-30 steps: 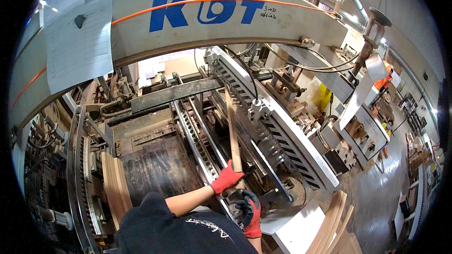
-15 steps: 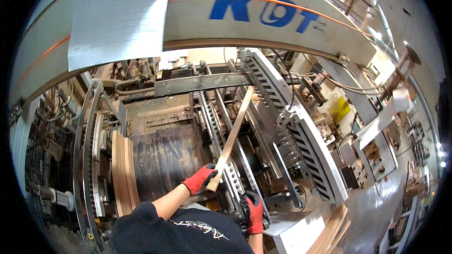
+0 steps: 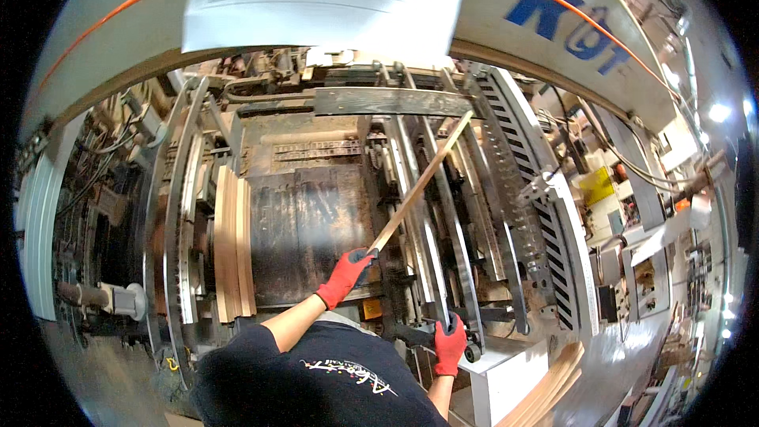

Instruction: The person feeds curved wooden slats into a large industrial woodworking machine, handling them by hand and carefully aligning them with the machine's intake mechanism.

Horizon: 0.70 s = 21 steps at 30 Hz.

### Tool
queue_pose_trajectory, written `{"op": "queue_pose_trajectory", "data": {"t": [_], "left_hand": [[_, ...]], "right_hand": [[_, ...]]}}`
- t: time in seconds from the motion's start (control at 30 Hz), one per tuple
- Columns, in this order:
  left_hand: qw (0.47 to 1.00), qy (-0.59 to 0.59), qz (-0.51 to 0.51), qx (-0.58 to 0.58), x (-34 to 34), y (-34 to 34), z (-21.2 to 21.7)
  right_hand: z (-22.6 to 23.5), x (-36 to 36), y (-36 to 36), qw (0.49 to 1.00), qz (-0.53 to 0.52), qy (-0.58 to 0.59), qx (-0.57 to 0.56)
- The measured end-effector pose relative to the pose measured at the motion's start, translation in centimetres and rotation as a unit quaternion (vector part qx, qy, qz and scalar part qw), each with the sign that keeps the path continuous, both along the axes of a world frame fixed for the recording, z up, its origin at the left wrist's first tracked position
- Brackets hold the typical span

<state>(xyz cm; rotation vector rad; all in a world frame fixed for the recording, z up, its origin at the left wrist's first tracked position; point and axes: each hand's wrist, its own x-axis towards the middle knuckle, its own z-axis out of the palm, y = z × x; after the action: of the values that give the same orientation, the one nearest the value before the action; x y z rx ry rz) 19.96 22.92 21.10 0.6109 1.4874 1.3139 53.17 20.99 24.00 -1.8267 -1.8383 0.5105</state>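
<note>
A long thin wooden strip [image 3: 419, 187] lies slantwise above the metal rails of a machine, its far end near the dark crossbar [image 3: 395, 101]. My left hand [image 3: 346, 278], in a red glove with dark palm and fingers, is closed round the strip's near end and covers that end. Farther right and nearer to me, my right hand [image 3: 449, 345], gloved alike, has its fingers curled at the near end of a metal rail [image 3: 457, 261]. Part of its grip is hidden from view.
Upright wooden strips [image 3: 232, 245] stand at the left beside a dark worn plate [image 3: 304, 229]. More strips [image 3: 545, 391] lie at lower right, by a white box-shaped surface [image 3: 506, 383]. A black-striped beam [image 3: 526, 166] runs along the right; a paper sheet [image 3: 324, 0] hangs overhead.
The view has swung left, so the machine appears farther right. My left hand now covers the strip's near end, which showed beside it before. My right hand stays by the rail.
</note>
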Motion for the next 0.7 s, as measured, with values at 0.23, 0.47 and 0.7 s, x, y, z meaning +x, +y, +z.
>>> {"op": "queue_pose_trajectory", "data": {"t": [0.23, 0.47, 0.7], "left_hand": [[0.97, 0.216, 0.103, 0.036, -4.0, -5.8, 0.0], [0.89, 0.3, 0.317, -0.133, -10.9, -15.2, -5.3], [0.8, 0.303, 0.288, -0.43, -16.0, -21.6, -12.9]], "right_hand": [[-1.3, 1.0, -1.4, 0.998, -0.023, -0.061, -0.014], [-1.7, 1.3, -0.2, 0.997, 0.004, -0.072, -0.028], [-1.8, 1.3, 0.4, 0.996, 0.002, -0.08, -0.029]]}}
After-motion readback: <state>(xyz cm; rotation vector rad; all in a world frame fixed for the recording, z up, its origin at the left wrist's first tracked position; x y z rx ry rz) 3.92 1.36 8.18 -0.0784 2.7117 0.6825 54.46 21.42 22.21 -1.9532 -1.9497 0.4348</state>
